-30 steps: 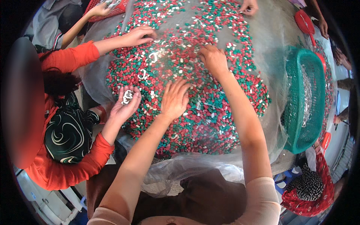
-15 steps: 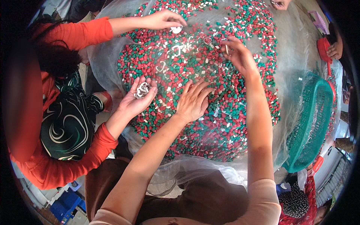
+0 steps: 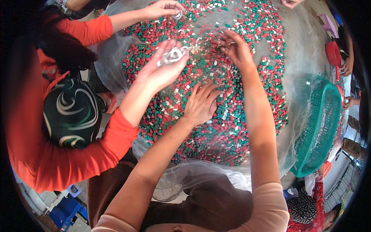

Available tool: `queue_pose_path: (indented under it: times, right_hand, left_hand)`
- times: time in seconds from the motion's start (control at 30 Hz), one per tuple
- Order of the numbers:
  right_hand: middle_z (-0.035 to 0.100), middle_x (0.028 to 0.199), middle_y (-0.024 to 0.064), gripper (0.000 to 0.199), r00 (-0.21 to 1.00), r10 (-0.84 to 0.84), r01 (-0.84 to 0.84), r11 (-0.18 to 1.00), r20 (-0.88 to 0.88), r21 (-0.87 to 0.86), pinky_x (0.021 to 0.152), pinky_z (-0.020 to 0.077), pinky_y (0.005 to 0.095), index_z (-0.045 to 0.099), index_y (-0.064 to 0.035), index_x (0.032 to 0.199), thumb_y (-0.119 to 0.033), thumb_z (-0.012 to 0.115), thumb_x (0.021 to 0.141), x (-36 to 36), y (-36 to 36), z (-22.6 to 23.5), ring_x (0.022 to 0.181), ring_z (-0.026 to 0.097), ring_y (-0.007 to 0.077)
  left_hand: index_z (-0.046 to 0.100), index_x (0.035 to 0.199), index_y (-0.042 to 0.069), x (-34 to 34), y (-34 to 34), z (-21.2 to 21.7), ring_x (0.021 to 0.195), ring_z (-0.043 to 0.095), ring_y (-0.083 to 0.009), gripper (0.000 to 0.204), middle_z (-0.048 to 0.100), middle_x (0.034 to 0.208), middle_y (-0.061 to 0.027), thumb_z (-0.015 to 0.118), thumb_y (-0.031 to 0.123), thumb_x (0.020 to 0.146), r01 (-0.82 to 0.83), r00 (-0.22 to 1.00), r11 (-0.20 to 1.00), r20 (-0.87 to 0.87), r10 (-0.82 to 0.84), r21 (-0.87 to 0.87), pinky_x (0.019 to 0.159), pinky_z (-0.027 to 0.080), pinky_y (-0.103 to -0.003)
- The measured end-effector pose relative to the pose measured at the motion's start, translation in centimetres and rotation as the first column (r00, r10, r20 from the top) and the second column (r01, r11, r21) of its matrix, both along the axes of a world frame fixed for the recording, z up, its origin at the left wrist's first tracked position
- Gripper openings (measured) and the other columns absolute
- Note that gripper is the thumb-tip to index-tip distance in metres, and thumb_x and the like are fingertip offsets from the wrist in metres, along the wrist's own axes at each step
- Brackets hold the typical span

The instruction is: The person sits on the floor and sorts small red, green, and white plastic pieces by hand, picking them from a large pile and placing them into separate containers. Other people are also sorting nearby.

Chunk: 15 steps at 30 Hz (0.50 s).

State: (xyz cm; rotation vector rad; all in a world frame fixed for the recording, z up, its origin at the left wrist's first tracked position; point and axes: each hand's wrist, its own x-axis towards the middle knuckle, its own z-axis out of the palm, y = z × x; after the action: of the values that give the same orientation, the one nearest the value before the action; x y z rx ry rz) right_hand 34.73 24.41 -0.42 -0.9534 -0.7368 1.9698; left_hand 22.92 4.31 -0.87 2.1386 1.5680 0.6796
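A heap of small red, green and white pebble-like pieces spreads over a pale translucent sheet. My left hand rests palm down on the heap, its fingers apart and slightly bent. Farther off, my right hand hovers over the pieces with fingers loosely curved and apart; I see nothing held in it. Left of it, a co-worker's upturned hand carries several white curved pieces, blurred by motion. That person's other hand pinches a white ring-like piece.
A green mesh basket stands at the right on the translucent sheet. Behind it lies a red scoop. The co-worker's red sleeve reaches in from the left, close to my left forearm. Other people's hands show at the far and right edges.
My right hand has shifted left, and the pale piece at its fingers no longer shows. The co-worker's lower hand has moved up and right; loose white curved pieces there are gone from the heap.
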Motion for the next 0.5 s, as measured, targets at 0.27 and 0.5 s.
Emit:
queue_pose_path:
  times: [0.27, 0.5]
  right_hand:
    - [0.065, 0.100, 0.0117, 0.032, -0.023, -0.228, -0.810, 0.575, 0.973, 0.115, 0.076, 0.0517, 0.0429, 0.062, -0.0195, 0.111, -0.034, 0.060, 0.083, -4.8, 1.5, 0.6, 0.094, 0.062, 0.0303]
    - [0.066, 0.087, 0.0152, 0.015, -0.182, -0.427, -0.940, 0.339, 0.885, -0.030, 0.070, 0.0529, 0.0419, 0.066, -0.0075, 0.085, -0.017, 0.058, 0.077, -7.1, 0.3, 0.9, 0.081, 0.066, 0.0306]
  left_hand:
    - [0.053, 0.113, 0.009, -0.2, 0.4, -0.1, 0.116, 0.046, -0.0246, 0.030, 0.051, 0.118, -0.0099, 0.048, 0.019, 0.085, -0.026, 0.990, 0.998, 0.140, 0.019, 0.049, 0.097, 0.036, -0.046]
    - [0.054, 0.106, 0.005, 0.3, 8.7, 8.8, 0.103, 0.053, -0.0196, 0.027, 0.055, 0.106, -0.0103, 0.048, 0.026, 0.089, 0.111, 0.815, 0.994, 0.571, -0.094, 0.005, 0.088, 0.044, -0.038]
